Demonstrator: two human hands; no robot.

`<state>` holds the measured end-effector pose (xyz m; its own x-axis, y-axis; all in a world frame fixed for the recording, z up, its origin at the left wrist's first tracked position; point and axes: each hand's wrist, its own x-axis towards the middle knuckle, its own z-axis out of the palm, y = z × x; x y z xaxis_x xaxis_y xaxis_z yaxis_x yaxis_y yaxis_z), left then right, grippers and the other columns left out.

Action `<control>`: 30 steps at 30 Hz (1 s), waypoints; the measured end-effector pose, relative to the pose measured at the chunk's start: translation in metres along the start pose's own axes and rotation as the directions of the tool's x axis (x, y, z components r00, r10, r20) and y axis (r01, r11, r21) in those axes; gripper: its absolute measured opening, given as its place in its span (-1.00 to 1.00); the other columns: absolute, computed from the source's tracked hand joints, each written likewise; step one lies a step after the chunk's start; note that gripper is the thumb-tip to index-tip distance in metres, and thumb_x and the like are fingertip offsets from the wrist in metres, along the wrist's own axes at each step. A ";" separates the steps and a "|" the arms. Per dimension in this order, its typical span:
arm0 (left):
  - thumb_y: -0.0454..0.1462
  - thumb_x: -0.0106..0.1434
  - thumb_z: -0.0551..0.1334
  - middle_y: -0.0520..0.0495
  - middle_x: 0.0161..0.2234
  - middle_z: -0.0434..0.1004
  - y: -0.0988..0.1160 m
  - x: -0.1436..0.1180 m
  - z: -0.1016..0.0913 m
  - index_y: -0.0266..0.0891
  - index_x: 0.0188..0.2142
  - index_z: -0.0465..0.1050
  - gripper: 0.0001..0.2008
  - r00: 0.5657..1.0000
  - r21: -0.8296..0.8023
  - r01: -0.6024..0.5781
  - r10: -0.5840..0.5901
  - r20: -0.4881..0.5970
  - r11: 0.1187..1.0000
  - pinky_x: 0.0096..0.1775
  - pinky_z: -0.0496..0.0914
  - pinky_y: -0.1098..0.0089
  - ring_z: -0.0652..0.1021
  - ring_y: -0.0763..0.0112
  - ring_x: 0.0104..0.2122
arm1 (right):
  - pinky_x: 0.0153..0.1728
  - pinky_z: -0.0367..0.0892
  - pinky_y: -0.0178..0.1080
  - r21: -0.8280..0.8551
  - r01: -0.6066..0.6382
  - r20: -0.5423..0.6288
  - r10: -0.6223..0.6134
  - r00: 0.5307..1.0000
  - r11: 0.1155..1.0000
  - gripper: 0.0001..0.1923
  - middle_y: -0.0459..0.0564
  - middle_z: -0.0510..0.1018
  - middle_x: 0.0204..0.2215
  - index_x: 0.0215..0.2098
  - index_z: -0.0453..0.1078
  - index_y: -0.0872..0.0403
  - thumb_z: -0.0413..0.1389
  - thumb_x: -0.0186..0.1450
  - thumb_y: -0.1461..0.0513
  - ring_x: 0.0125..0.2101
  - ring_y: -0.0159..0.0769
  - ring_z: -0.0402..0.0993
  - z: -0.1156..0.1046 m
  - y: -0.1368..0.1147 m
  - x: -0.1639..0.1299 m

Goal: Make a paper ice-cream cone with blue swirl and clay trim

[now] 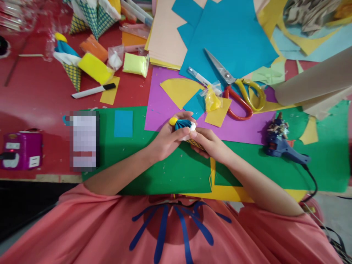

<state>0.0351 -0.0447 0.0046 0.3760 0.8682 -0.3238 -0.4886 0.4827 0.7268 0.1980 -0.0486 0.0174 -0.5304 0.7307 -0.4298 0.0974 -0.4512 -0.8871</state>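
Both hands hold a small craft ice cream cone (pixel 183 124) above the green sheet (pixel 165 172). It has a yellow ball at the tip, a ridged blue top, a white band and a yellow cone with dark grid lines. My left hand (pixel 166 141) wraps round the blue top, thumb across its near side. At the white band, my right hand (pixel 210 143) pinches with thumb and fingers, its other fingers under the patterned cone. Much of the cone is hidden by the fingers. A similar finished-looking cone (pixel 72 71) lies at the upper left.
Open scissors (pixel 227 77), a yellow clay packet (pixel 213 99) and a yellow paper sector (pixel 180 90) lie just beyond the hands. A blue glue gun (pixel 286 148) with a cord rests at right. A phone (pixel 84 141) and a purple box (pixel 23 150) are at left.
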 end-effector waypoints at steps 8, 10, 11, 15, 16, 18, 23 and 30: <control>-0.10 0.05 0.45 -0.06 -0.07 0.56 -0.003 0.001 0.000 -0.15 -0.16 0.43 -0.59 1.000 -0.012 -0.001 0.001 0.009 1.000 0.03 0.38 0.32 0.54 0.31 -0.02 | -0.84 -0.02 -0.49 0.016 0.007 -0.020 -0.006 1.000 1.000 -0.53 -0.27 0.27 -0.71 -0.33 0.29 0.13 0.02 0.33 -0.13 -0.82 -0.63 0.07 0.002 -0.002 0.001; -0.10 0.06 0.44 -0.06 -0.09 0.56 -0.003 0.001 0.000 -0.16 -0.15 0.42 -0.60 1.000 -0.006 -0.003 0.003 0.011 1.000 0.01 0.39 0.32 0.54 0.31 -0.02 | -0.85 -0.02 -0.49 0.017 0.004 -0.026 -0.004 1.000 1.000 -0.52 -0.28 0.27 -0.71 -0.34 0.29 0.13 0.02 0.33 -0.14 -0.82 -0.63 0.07 0.002 -0.001 0.001; -0.10 0.07 0.43 -0.07 -0.09 0.57 -0.003 0.001 0.000 -0.16 -0.15 0.42 -0.60 1.000 -0.004 -0.007 0.008 0.013 1.000 0.00 0.39 0.32 0.54 0.31 -0.03 | -0.85 -0.02 -0.49 0.017 0.003 -0.028 -0.003 1.000 1.000 -0.52 -0.28 0.27 -0.71 -0.35 0.29 0.12 0.02 0.32 -0.14 -0.82 -0.63 0.08 0.002 -0.001 0.001; -0.09 0.07 0.43 -0.08 -0.10 0.57 -0.003 0.001 0.001 -0.17 -0.15 0.41 -0.60 1.000 0.008 -0.017 0.017 0.009 1.000 -0.01 0.40 0.30 0.54 0.28 -0.03 | -0.84 0.01 -0.49 0.009 0.004 -0.031 -0.003 1.000 1.000 -0.51 -0.26 0.29 -0.69 -0.36 0.28 0.12 0.02 0.31 -0.16 -0.81 -0.62 0.10 0.002 -0.001 0.001; -0.09 0.07 0.43 -0.09 -0.10 0.56 -0.003 0.001 0.001 -0.17 -0.16 0.41 -0.59 1.000 0.011 -0.018 0.017 0.008 1.000 0.00 0.40 0.29 0.54 0.27 -0.02 | -0.84 0.02 -0.49 0.005 0.006 -0.031 -0.005 0.999 1.000 -0.51 -0.26 0.29 -0.69 -0.36 0.27 0.12 0.02 0.31 -0.16 -0.81 -0.62 0.11 0.002 -0.001 0.001; -0.09 0.07 0.43 -0.09 -0.10 0.56 -0.003 0.001 0.001 -0.18 -0.16 0.41 -0.59 1.000 0.015 -0.020 0.019 0.008 1.000 0.01 0.39 0.27 0.54 0.26 -0.02 | -0.84 0.03 -0.48 -0.004 0.010 -0.035 -0.010 0.999 1.000 -0.51 -0.26 0.30 -0.69 -0.37 0.27 0.12 0.02 0.31 -0.15 -0.81 -0.62 0.12 0.002 -0.001 0.001; -0.09 0.09 0.42 -0.08 -0.11 0.56 -0.003 0.001 0.000 -0.18 -0.16 0.41 -0.61 0.999 0.012 -0.027 0.027 0.017 1.000 -0.03 0.41 0.30 0.56 0.28 -0.05 | -0.84 0.05 -0.49 -0.016 0.011 -0.042 -0.012 0.999 1.000 -0.51 -0.24 0.32 -0.67 -0.36 0.27 0.12 0.01 0.32 -0.16 -0.80 -0.61 0.15 0.002 0.000 0.000; -0.08 0.08 0.42 -0.08 -0.11 0.58 -0.003 0.002 0.000 -0.17 -0.16 0.41 -0.60 1.000 -0.011 -0.002 0.002 0.003 1.000 0.01 0.41 0.28 0.55 0.28 -0.03 | -0.84 0.06 -0.49 -0.019 0.015 -0.043 -0.016 0.999 1.000 -0.55 -0.24 0.33 -0.67 -0.35 0.28 0.12 -0.01 0.35 -0.11 -0.80 -0.60 0.17 0.001 0.001 0.001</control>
<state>0.0374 -0.0445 0.0025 0.3775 0.8687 -0.3208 -0.4981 0.4825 0.7205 0.1967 -0.0495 0.0161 -0.4951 0.7592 -0.4224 0.1050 -0.4304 -0.8965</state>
